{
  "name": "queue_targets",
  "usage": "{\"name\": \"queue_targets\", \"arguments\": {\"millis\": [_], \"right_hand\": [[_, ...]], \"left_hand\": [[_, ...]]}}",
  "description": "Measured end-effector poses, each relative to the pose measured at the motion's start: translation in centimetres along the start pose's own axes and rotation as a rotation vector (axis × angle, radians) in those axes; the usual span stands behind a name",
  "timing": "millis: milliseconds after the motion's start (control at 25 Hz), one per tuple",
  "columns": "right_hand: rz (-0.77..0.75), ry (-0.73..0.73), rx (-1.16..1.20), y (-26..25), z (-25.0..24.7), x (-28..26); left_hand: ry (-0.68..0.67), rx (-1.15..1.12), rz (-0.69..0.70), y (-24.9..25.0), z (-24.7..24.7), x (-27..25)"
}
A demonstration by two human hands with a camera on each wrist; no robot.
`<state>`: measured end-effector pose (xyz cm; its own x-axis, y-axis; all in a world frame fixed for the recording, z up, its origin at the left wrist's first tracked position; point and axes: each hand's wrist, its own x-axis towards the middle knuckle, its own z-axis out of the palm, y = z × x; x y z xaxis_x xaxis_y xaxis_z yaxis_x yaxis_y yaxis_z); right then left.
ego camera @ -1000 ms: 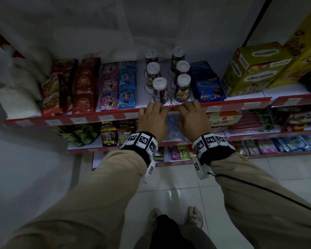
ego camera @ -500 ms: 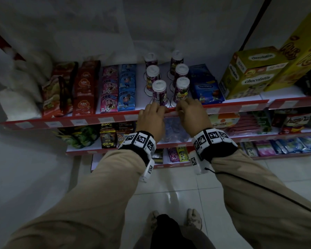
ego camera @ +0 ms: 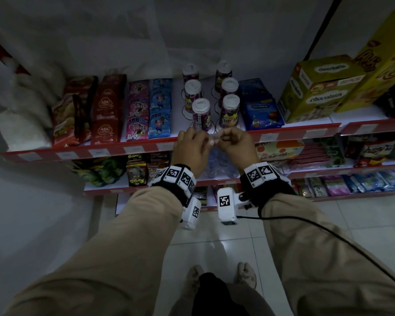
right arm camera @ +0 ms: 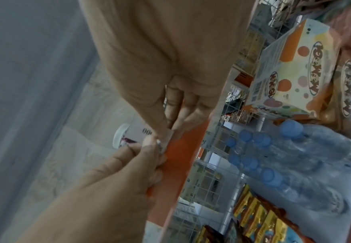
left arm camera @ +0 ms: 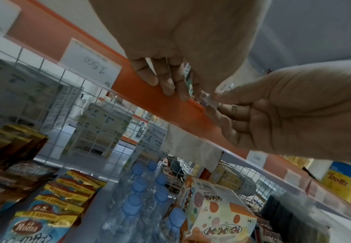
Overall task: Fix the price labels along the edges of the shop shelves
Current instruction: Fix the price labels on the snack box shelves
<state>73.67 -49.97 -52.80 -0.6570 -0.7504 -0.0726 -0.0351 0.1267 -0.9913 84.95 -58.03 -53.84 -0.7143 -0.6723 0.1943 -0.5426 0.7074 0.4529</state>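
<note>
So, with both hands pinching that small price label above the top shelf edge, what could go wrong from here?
1. The price label is held between the left hand and the right hand, apart from the red rail; it might bend or slip.
2. The cups stand just behind the hands, so a push could tip one.
3. The light is dim, so it may end up crooked.

Readable print on the shelf goods and one price label

Red packs (ego camera: 106, 110) read "ABC"; pink and blue sachets (ego camera: 138, 128) "TOP"; green boxes (ego camera: 322, 87) "chocolatos"; spotted carton (left arm camera: 218, 218) "MOMOGI"; biscuit packs (left arm camera: 31, 225) "Roma"; yellow box (left arm camera: 343, 182) "Rolls"; a white price label (left arm camera: 91, 63) "1 500".
</note>
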Motion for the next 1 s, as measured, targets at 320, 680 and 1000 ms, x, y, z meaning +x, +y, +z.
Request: {"name": "queue_targets", "arguments": {"millis": [320,680,1000], "right_hand": [[-0.182,-0.057,-0.316,-0.2,-1.2,0.5],[-0.372,-0.107,-0.578,-0.1,-2.0,0.0],[-0.305,0.020,-0.502,-0.3,-2.7,0.8]], "left_hand": [[-0.059,0.081,0.019,-0.5,-0.4,0.3],[-0.057,0.050,0.025,-0.7,-0.9,0.2],[-0.004,-0.023,0.018,-0.8,-1.0,0.2]]}}
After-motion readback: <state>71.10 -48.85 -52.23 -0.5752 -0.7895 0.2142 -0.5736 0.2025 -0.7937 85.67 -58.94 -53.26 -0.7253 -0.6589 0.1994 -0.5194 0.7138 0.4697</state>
